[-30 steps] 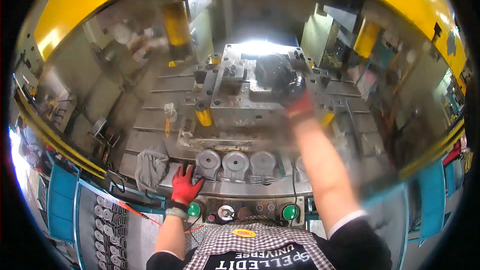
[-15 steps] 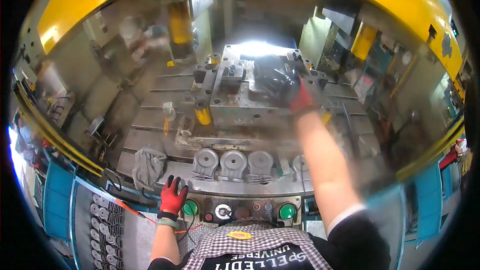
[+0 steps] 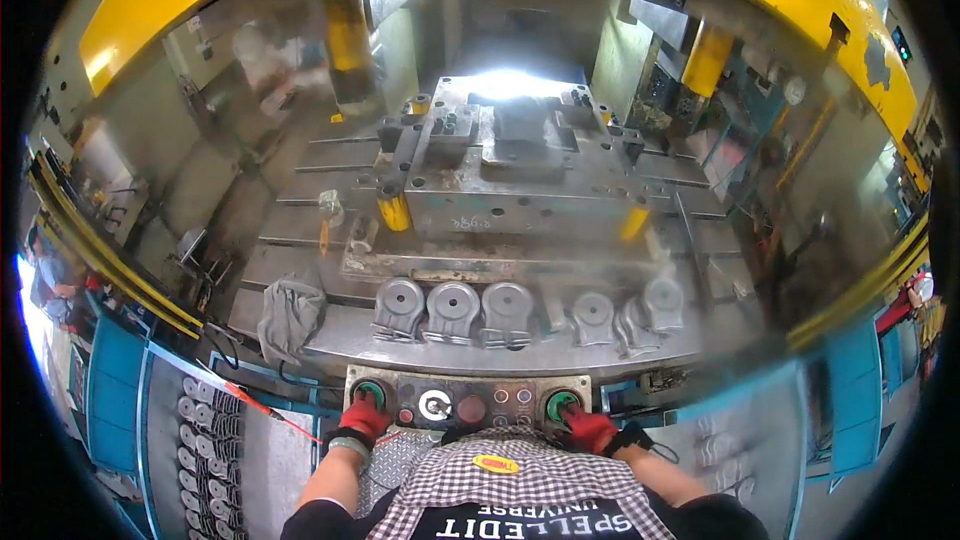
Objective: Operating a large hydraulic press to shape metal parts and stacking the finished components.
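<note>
My left hand [image 3: 365,417], in a red glove with dark fingertips, rests on the left green push button [image 3: 369,396] of a control panel [image 3: 436,380]. On the panel's right side my right hand [image 3: 589,428], gloved alike, has its fingers over the other green push button [image 3: 561,407]. Both hands hold nothing; their fingers look stretched onto the buttons. Beyond them, a steel die [image 3: 460,180] sits on the press bed, with a dark shape at its middle. Round-headed metal parts [image 3: 453,308] stand in a row on the ledge before it.
A grey rag [image 3: 291,318] lies at the ledge's left end. Yellow posts [image 3: 395,210] rise at the die's front corners. More metal parts [image 3: 205,450] are stacked on the left, beside a blue frame [image 3: 115,395]. The press's yellow beam [image 3: 160,5] arches overhead.
My right hand has drawn back from the die to the right green button. My left hand has shifted from beside the left green button onto it. The die is now unobstructed by my arm.
</note>
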{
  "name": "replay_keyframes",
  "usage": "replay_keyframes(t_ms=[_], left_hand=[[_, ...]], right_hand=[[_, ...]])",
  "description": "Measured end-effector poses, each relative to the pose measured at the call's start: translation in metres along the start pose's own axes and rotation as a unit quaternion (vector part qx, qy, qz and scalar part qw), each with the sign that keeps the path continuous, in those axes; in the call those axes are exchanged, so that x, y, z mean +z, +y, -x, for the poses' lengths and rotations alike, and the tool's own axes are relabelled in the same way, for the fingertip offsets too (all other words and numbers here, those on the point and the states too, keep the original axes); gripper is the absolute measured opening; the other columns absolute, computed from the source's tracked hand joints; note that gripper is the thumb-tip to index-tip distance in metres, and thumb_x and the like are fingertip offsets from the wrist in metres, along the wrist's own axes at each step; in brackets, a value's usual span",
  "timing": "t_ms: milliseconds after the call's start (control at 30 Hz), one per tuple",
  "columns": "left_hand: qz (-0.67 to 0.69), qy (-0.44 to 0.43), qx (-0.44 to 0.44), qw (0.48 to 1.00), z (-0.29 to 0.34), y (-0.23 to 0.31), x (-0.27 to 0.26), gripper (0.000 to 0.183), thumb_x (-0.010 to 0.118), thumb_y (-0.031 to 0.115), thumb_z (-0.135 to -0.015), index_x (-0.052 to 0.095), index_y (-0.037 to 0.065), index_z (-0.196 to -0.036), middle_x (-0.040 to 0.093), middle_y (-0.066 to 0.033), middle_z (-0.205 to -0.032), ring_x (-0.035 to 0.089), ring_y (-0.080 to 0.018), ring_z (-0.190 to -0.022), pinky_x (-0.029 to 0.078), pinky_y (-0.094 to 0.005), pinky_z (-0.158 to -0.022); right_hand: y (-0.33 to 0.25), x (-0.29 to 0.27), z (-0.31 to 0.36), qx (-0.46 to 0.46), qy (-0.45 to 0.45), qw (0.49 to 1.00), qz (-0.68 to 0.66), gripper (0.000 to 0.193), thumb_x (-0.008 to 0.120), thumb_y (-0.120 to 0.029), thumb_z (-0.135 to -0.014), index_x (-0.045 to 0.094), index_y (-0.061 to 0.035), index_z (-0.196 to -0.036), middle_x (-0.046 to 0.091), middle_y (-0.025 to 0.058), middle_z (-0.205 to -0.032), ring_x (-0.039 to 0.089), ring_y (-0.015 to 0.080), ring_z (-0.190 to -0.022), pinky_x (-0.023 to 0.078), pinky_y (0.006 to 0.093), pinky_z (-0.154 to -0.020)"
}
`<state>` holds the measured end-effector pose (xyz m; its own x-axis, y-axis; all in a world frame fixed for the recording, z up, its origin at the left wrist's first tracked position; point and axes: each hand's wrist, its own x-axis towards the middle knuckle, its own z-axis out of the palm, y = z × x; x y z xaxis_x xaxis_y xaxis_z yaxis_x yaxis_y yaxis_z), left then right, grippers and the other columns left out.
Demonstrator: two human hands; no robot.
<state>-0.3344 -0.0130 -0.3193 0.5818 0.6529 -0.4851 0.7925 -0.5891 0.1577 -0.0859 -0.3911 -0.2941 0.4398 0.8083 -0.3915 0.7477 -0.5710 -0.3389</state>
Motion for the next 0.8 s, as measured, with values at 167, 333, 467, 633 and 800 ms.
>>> replay_keyframes(t_ms=[167, 333, 467, 633, 800], left_hand=[[0.018, 0.002, 0.010, 1.000, -0.006, -0.010, 0.005, 0.072, 0.054, 0.044, -0.071, 0.034, 0.006, -0.129, 0.027, -0.0206, -0.136, 0.041, -0.0336, -0.116, 0.037, -0.0383, -0.095], [0.019, 0.010, 0.001, 1.000, -0.001, -0.008, 0.004, 0.069, 0.052, 0.042, -0.070, 0.036, 0.007, -0.128, 0.028, -0.0206, -0.136, 0.041, -0.0335, -0.116, 0.037, -0.0384, -0.095], [0.010, 0.033, 0.024, 0.999, -0.005, -0.014, 0.012, 0.066, 0.052, 0.039, -0.070, 0.038, 0.007, -0.126, 0.031, -0.0219, -0.134, 0.043, -0.0341, -0.115, 0.037, -0.0393, -0.095], [0.026, 0.039, 0.011, 0.999, 0.007, 0.006, -0.002, 0.064, 0.051, 0.037, -0.071, 0.038, 0.007, -0.125, 0.034, -0.0233, -0.131, 0.046, -0.0351, -0.111, 0.038, -0.0403, -0.093], [0.028, 0.055, 0.015, 0.998, 0.004, -0.005, 0.009, 0.063, 0.049, 0.038, -0.072, 0.038, 0.007, -0.126, 0.034, -0.0226, -0.131, 0.045, -0.0351, -0.112, 0.038, -0.0404, -0.093]], right_hand=[[0.006, 0.023, -0.012, 0.030, -0.023, 0.999, 0.015, 0.064, 0.042, -0.055, -0.080, 0.042, -0.0067, -0.122, 0.039, 0.0200, -0.127, 0.051, 0.0346, -0.103, 0.045, 0.0422, -0.082], [0.010, 0.027, -0.016, 0.033, -0.034, 0.999, 0.002, 0.065, 0.041, -0.056, -0.079, 0.042, -0.0071, -0.122, 0.038, 0.0187, -0.129, 0.050, 0.0339, -0.106, 0.044, 0.0425, -0.083], [0.018, 0.035, -0.020, 0.024, -0.024, 0.999, 0.019, 0.063, 0.041, -0.056, -0.080, 0.042, -0.0088, -0.122, 0.038, 0.0184, -0.128, 0.051, 0.0332, -0.104, 0.044, 0.0429, -0.082], [0.028, 0.046, -0.019, 0.010, 0.029, 1.000, 0.005, 0.060, 0.043, -0.056, -0.078, 0.046, -0.0121, -0.119, 0.042, 0.0173, -0.124, 0.053, 0.0329, -0.101, 0.045, 0.0446, -0.080], [0.014, 0.028, -0.014, 0.013, -0.021, 0.999, 0.030, 0.062, 0.035, -0.054, -0.083, 0.042, -0.0072, -0.123, 0.039, 0.0187, -0.128, 0.050, 0.0316, -0.107, 0.043, 0.0408, -0.086]])
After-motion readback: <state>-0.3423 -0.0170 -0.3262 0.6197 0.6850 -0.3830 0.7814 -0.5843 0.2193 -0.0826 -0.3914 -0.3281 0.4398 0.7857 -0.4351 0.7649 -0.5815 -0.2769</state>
